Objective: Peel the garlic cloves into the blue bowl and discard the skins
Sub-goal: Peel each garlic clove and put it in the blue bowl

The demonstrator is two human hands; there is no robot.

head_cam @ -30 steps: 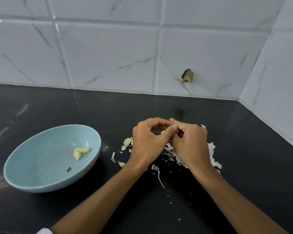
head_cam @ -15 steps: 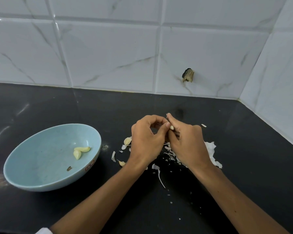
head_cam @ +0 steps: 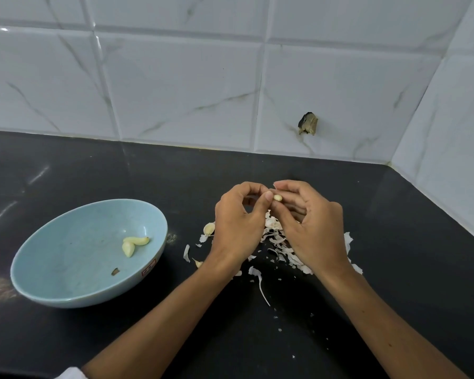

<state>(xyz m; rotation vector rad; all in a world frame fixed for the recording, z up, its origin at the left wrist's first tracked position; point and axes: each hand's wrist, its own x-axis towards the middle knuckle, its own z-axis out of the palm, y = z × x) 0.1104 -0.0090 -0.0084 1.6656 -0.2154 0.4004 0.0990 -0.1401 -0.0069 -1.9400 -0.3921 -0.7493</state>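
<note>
Since a second ago both hands have eased a little apart, so the small pale garlic clove (head_cam: 277,198), then buried between the thumbs, now shows bare. Nearest the camera, two bare forearms reach forward over the black stone bench (head_cam: 394,269), with a scrap of white sleeve (head_cam: 71,374) at the bottom edge. The left hand (head_cam: 236,228) has its fingers (head_cam: 267,196) curled, the thumb tip pressed to the clove's left end. The right hand (head_cam: 312,231) pinches the clove between thumb and forefinger, its other fingers loosely bent behind. That split probably lets one hand steady the clove while the other picks at it; whether skin still clings to its hidden side cannot be told. Directly under the fingers lies a heap of papery white garlic skins (head_cam: 279,242), likely because peeling over one spot keeps the waste gathered for discarding. Just left of the left hand an unpeeled cream clove (head_cam: 209,228) lies on the bench, within easy reach. Well to the left of the fingers stands the round pale blue bowl (head_cam: 74,255), holding two peeled yellowish cloves (head_cam: 133,243) that touch each other and a small dark fleck. Beyond the fingers rises the white marbled tile wall (head_cam: 175,91), with a dark chipped hole (head_cam: 308,123) slightly to their right.
</note>
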